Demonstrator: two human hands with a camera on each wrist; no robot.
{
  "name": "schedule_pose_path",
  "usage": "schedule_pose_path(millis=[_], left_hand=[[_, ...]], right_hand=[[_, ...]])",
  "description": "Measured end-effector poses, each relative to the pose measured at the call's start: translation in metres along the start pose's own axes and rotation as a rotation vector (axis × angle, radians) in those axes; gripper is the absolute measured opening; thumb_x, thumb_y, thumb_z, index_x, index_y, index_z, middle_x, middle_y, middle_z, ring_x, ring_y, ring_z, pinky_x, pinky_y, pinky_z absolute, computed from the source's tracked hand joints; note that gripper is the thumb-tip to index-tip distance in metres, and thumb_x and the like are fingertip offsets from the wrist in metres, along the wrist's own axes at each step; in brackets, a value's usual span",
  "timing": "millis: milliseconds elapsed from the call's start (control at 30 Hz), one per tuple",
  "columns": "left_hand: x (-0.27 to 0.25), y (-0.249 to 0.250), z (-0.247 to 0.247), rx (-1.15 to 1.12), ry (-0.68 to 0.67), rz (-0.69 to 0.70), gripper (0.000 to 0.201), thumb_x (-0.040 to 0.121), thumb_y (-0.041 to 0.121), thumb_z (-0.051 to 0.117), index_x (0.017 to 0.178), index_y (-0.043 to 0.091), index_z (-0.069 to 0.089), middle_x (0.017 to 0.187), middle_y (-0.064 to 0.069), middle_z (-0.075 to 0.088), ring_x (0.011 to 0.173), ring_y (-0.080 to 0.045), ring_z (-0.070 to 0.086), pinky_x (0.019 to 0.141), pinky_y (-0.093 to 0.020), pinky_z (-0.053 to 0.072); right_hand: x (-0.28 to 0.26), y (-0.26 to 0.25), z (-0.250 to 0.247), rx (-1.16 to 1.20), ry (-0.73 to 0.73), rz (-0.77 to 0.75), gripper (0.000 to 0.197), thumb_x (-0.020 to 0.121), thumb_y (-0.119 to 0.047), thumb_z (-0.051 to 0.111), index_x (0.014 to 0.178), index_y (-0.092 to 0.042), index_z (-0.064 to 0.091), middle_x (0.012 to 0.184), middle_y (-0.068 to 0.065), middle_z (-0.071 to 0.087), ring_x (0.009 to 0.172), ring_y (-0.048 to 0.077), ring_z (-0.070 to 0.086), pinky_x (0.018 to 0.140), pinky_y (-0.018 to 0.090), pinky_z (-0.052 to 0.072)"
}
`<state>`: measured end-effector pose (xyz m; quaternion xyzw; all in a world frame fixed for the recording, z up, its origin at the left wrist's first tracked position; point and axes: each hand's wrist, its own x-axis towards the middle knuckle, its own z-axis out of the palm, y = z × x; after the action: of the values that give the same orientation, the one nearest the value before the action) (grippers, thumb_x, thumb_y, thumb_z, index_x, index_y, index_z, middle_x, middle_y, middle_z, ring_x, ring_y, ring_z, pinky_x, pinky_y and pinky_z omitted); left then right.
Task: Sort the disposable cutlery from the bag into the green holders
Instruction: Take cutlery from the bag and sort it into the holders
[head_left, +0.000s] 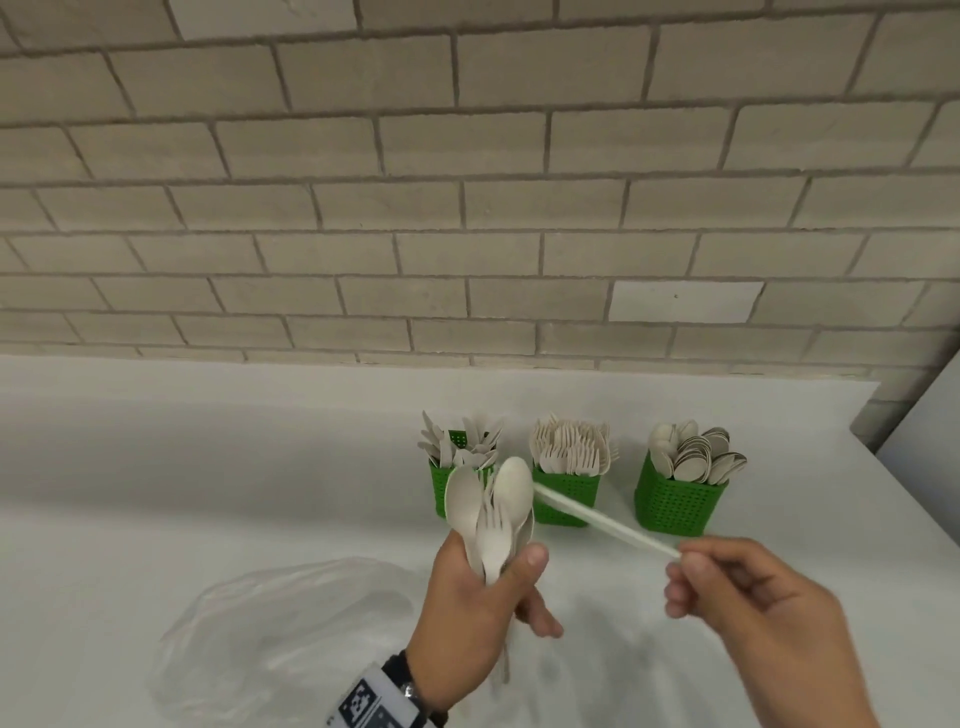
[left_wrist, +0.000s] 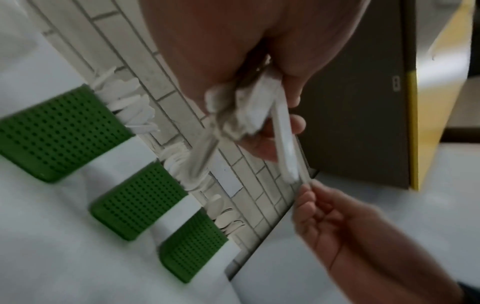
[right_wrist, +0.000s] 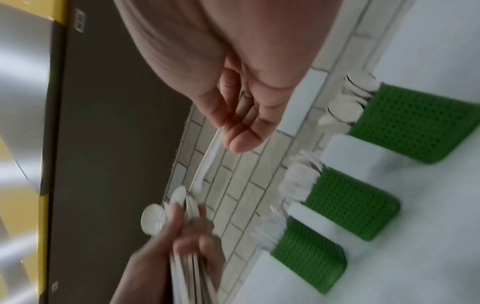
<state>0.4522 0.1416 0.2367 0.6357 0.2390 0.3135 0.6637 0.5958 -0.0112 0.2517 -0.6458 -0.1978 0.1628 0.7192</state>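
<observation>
My left hand (head_left: 470, 587) grips mixed cutlery bundle (head_left: 491, 514), upright, above tabletop (head_left: 208, 467). My right hand (head_left: 748, 597) pinches handle end of one piece (head_left: 608, 525), other end at bundle. 3 green holders (head_left: 566, 499) near tabletop's back edge; bag (head_left: 270, 623) near front edge.

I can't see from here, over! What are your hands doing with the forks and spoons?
Left hand grips mixed cutlery bunch. Right hand pinches one piece by its handle. Three green holders ahead, nothing blocking.

Head camera is looking down at the tabletop (head_left: 260, 467); both wrist cameras are viewing close, sharing the three green holders (left_wrist: 140, 202) and brick wall (right_wrist: 233, 185).
</observation>
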Motion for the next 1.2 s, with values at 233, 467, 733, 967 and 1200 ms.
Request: schedule_pose_path(millis=[233, 467, 733, 967, 1200], left_hand=[[0.008, 0.000, 0.018, -0.126, 0.146, -0.017, 0.037, 0.083, 0.010, 0.076, 0.105, 0.001, 0.048, 0.069, -0.007, 0.059, 0.037, -0.024, 0.045, 0.036, -0.023, 0.036], [0.009, -0.004, 0.009, -0.192, 0.071, -0.052, 0.036, 0.072, 0.015, 0.081, 0.084, -0.005, 0.053, 0.054, -0.011, 0.045, 0.034, -0.019, 0.032, 0.040, -0.023, 0.034], [-0.005, 0.000, -0.011, 0.508, -0.020, 0.444, 0.062, 0.077, 0.016, 0.081, 0.104, 0.055, 0.043, 0.092, 0.027, 0.067, 0.071, 0.001, 0.065, 0.060, -0.012, 0.047], [-0.004, 0.001, -0.032, 0.681, 0.095, 0.633, 0.054, 0.076, 0.039, 0.068, 0.121, 0.039, 0.038, 0.101, 0.016, 0.065, 0.073, -0.004, 0.068, 0.055, -0.026, 0.053], [-0.004, -0.014, -0.041, 0.702, 0.154, 0.566, 0.056, 0.073, 0.035, 0.061, 0.121, 0.042, 0.032, 0.094, 0.012, 0.070, 0.073, -0.011, 0.069, 0.053, -0.031, 0.053]], right_hand=[[-0.022, 0.017, 0.024, 0.022, -0.213, 0.204, 0.010, 0.080, 0.021, 0.061, 0.074, 0.013, 0.064, 0.061, 0.031, 0.063, 0.046, 0.031, 0.058, 0.046, 0.030, 0.054], [-0.013, 0.013, 0.026, -0.231, -0.603, 0.224, 0.015, 0.078, -0.019, 0.076, 0.083, -0.009, 0.065, 0.072, 0.011, 0.070, 0.060, 0.021, 0.062, 0.060, 0.039, 0.053], [0.035, -0.049, 0.046, -0.119, -0.651, -0.226, 0.021, 0.085, -0.024, 0.066, 0.106, -0.026, 0.072, 0.082, 0.011, 0.066, 0.054, 0.029, 0.057, 0.049, 0.033, 0.047], [0.051, -0.060, 0.062, -0.175, -0.531, -0.418, 0.015, 0.086, -0.017, 0.059, 0.088, -0.012, 0.073, 0.065, 0.012, 0.069, 0.052, 0.025, 0.065, 0.059, 0.027, 0.056], [0.106, -0.079, 0.102, -0.242, -0.351, -0.620, 0.013, 0.095, -0.010, 0.060, 0.092, -0.018, 0.070, 0.066, 0.001, 0.071, 0.059, 0.017, 0.070, 0.063, 0.030, 0.059]])
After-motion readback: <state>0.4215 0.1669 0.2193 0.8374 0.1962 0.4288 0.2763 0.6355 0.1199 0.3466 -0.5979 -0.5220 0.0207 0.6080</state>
